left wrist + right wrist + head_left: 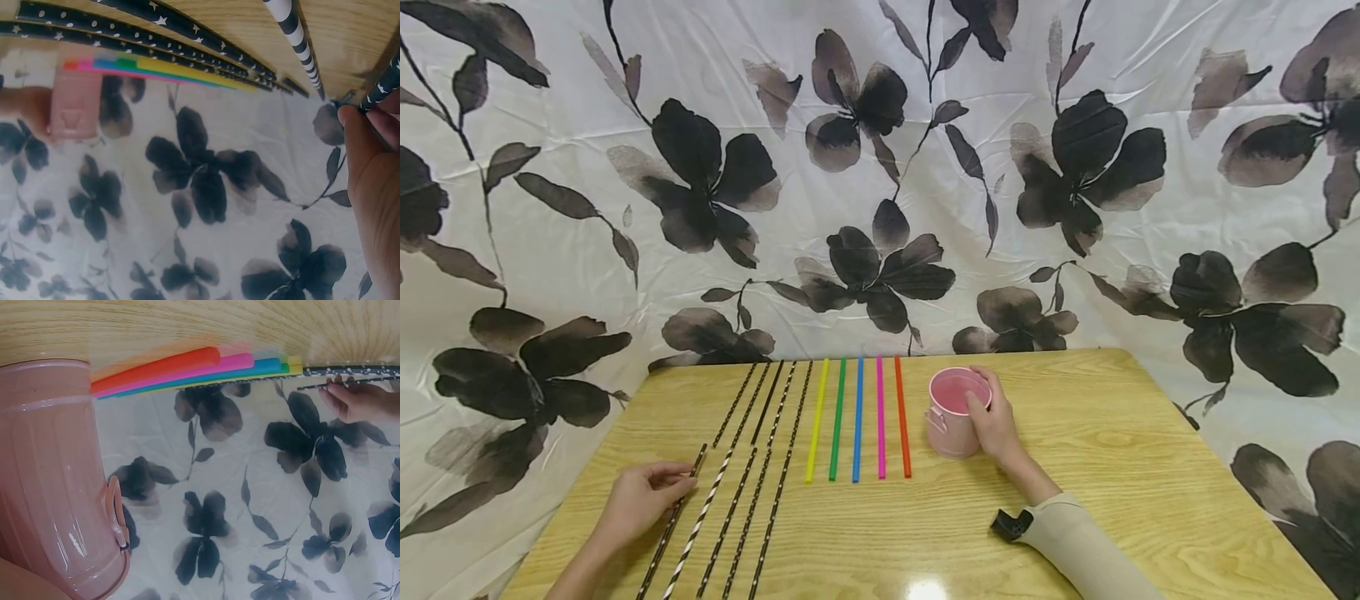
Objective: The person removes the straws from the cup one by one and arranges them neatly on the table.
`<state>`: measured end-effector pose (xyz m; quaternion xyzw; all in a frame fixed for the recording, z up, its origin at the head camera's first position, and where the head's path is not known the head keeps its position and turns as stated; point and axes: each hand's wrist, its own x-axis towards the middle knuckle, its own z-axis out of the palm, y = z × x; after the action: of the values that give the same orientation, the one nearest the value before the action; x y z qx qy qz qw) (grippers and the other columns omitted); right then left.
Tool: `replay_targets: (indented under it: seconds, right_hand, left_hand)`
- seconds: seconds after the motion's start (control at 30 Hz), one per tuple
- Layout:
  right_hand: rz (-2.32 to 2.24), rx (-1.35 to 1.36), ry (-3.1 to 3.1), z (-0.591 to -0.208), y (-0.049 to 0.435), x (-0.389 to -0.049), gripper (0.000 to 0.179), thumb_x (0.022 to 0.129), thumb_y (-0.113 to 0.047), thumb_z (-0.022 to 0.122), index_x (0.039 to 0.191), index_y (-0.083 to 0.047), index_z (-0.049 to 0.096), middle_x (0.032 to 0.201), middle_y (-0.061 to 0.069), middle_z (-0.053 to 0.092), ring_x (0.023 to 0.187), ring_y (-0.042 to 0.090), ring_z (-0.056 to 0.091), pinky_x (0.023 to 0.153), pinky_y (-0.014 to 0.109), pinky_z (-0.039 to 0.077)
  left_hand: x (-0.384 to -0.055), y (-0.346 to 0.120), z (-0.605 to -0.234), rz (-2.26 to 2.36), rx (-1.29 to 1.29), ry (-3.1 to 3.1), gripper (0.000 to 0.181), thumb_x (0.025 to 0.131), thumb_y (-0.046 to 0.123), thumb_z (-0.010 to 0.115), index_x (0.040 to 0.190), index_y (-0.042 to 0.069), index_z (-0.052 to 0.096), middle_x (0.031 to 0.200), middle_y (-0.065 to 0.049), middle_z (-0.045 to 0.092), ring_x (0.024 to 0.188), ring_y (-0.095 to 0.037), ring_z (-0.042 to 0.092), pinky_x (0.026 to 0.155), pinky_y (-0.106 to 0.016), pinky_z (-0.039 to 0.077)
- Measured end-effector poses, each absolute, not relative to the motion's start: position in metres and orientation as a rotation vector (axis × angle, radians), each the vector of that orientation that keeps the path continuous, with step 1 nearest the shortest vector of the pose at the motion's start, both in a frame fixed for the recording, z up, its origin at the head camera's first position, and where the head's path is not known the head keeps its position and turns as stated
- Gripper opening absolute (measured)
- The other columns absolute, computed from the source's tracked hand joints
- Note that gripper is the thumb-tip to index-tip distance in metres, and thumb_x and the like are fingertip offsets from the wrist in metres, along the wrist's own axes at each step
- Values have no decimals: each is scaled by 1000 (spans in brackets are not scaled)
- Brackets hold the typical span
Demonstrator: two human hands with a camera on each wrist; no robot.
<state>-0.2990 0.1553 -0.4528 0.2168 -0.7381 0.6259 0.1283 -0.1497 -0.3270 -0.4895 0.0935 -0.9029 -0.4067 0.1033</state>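
Observation:
My left hand (640, 500) pinches a black straw with white stars (382, 84) between thumb and fingers, at the left end of the front row of patterned straws. The straw's far tip looks slightly raised in the right wrist view. On the right, my right hand (1000, 421) grips a small pink bucket (951, 435) by its rim and side. The bucket stands upright on the table, its small handle hanging on the left side. Next to the held straw lies a black-and-white striped straw (700, 521).
More black patterned straws lie side by side in two rows on the wooden table (1120, 467). Right of them are yellow (817, 421), green (837, 421), blue (857, 421), pink (881, 421) and red (902, 421) straws. A floral cloth (880, 183) hangs behind.

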Motion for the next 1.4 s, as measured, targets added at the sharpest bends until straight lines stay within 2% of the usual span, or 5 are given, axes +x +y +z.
replay_targets:
  seconds: [0.33, 0.6, 0.8, 1.03, 1.4]
  right_hand:
    - [1817, 616, -2165, -453, 156, -300, 41, 89, -8, 47, 128, -1, 37, 114, 23, 50, 101, 31, 50, 84, 46, 42]
    - [1817, 627, -2164, -453, 156, -300, 40, 89, -8, 47, 127, -3, 37, 115, 23, 50, 102, 32, 50, 84, 47, 41]
    - [1817, 644, -2154, -453, 156, -300, 41, 89, -7, 47, 128, 2, 35, 115, 24, 49, 103, 35, 49, 85, 49, 40]
    - [1814, 638, -2146, -452, 156, -300, 40, 89, -7, 48, 127, -2, 37, 114, 24, 50, 102, 34, 49, 85, 48, 40]
    - [1812, 647, -2131, -455, 157, -303, 40, 88, -5, 48, 126, 2, 37, 112, 23, 51, 100, 33, 51, 83, 47, 42]
  left_hand:
    - [-154, -328, -493, -1179, 298, -2723, 34, 76, 26, 69, 102, 5, 65, 83, -6, 65, 64, -13, 59, 47, -27, 49]
    - [-155, -324, -492, -1146, 314, -2758, 30, 76, 25, 69, 99, 6, 65, 77, -4, 64, 54, -15, 56, 44, -28, 47]
    - [-156, -324, -493, -1127, 307, -2770, 29, 76, 24, 70, 98, 6, 66, 78, -3, 64, 57, -14, 56, 44, -28, 47]
    - [-159, -322, -491, -1129, 309, -2780, 31, 75, 24, 71, 98, 5, 65, 80, -3, 64, 55, -15, 56, 44, -28, 47]
    - [-162, -319, -491, -1136, 327, -2811, 34, 74, 26, 71, 99, 4, 64, 81, -4, 62, 58, -16, 57, 46, -28, 48]
